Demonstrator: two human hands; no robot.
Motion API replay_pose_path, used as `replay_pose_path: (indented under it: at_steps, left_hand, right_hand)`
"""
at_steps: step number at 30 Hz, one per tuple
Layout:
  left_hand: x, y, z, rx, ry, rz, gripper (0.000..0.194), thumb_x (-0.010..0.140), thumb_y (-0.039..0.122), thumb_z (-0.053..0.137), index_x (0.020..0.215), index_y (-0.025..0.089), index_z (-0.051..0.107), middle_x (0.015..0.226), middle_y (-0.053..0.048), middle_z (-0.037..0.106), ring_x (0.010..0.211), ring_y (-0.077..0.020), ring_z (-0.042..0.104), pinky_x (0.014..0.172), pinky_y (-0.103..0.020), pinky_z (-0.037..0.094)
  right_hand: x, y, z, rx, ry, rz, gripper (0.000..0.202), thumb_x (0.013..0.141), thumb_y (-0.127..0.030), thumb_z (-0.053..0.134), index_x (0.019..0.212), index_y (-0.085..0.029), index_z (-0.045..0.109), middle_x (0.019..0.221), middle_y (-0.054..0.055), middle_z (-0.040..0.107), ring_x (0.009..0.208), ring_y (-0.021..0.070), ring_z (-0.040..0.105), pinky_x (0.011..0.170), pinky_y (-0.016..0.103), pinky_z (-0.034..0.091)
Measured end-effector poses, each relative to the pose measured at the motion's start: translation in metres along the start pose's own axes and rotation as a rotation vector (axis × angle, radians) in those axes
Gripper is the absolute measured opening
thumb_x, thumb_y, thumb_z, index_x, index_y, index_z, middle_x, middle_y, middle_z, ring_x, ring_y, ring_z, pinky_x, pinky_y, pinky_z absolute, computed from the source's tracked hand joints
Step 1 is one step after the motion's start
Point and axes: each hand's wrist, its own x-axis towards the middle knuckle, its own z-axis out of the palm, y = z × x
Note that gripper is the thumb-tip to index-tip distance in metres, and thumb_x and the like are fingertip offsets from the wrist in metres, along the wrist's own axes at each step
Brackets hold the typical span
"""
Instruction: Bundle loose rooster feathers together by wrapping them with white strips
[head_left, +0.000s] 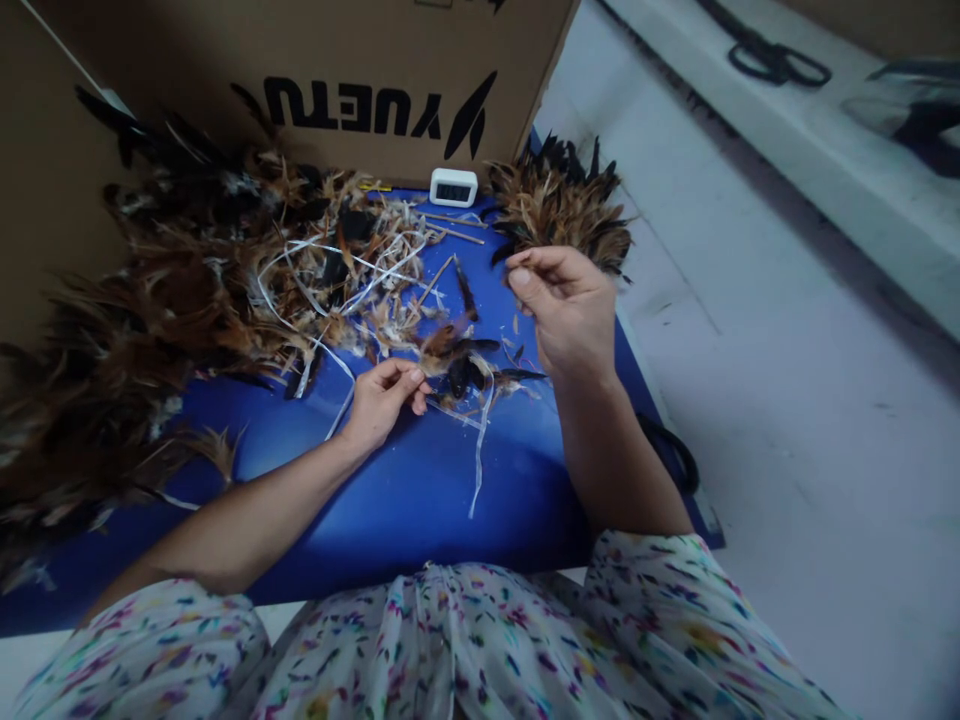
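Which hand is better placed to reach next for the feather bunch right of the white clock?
Probably the right hand: it appears just below the feather bunch, while the left hand is farther off, near loose dark feathers. Whether the right holds something is unclear.

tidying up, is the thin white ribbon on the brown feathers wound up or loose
Loose: the thin white ribbon sprawls in open loops over the brown feathers, trailing onto the blue tabletop.

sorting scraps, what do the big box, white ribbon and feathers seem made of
Box: matte brown cardboard, judging by its flat, printed side. Ribbon: probably thin plastic or synthetic fabric, faintly shiny where it curls. Feathers: likely natural, soft-looking, wispy brown and black.
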Motion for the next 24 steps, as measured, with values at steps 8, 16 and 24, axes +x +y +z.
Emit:
replay_pose_path:
  at_steps: [8, 16, 24]
  left_hand:
    - [-0.009, 0.013, 0.003, 0.140, -0.118, 0.077, 0.029, 0.083, 0.042, 0.068, 0.073, 0.016, 0.067, 0.054, 0.000, 0.063, 0.049, -0.0101, 0.057, 0.055, -0.023, 0.048]
    - [-0.009, 0.016, 0.005, 0.146, -0.114, 0.067, 0.034, 0.080, 0.048, 0.069, 0.071, 0.016, 0.067, 0.054, -0.001, 0.063, 0.047, -0.0103, 0.057, 0.053, -0.023, 0.047]
    - [-0.007, 0.010, 0.003, 0.112, -0.124, 0.065, 0.033, 0.082, 0.046, 0.068, 0.073, 0.015, 0.067, 0.058, -0.001, 0.065, 0.047, -0.0087, 0.057, 0.051, -0.021, 0.046]
  right_hand:
    - [-0.010, 0.003, 0.012, 0.149, -0.292, 0.187, 0.031, 0.070, -0.043, 0.079, 0.085, -0.019, 0.067, 0.073, -0.001, 0.067, 0.062, 0.0109, 0.063, 0.056, 0.023, 0.050]
    - [-0.020, -0.002, 0.022, 0.171, -0.659, 0.307, 0.029, 0.069, -0.038, 0.080, 0.085, -0.016, 0.071, 0.079, 0.001, 0.070, 0.068, 0.0103, 0.063, 0.063, 0.022, 0.051]
    - [-0.021, -0.003, 0.022, 0.162, -0.633, 0.280, 0.024, 0.070, -0.036, 0.080, 0.083, -0.017, 0.071, 0.076, 0.000, 0.069, 0.066, 0.0100, 0.061, 0.061, 0.022, 0.051]
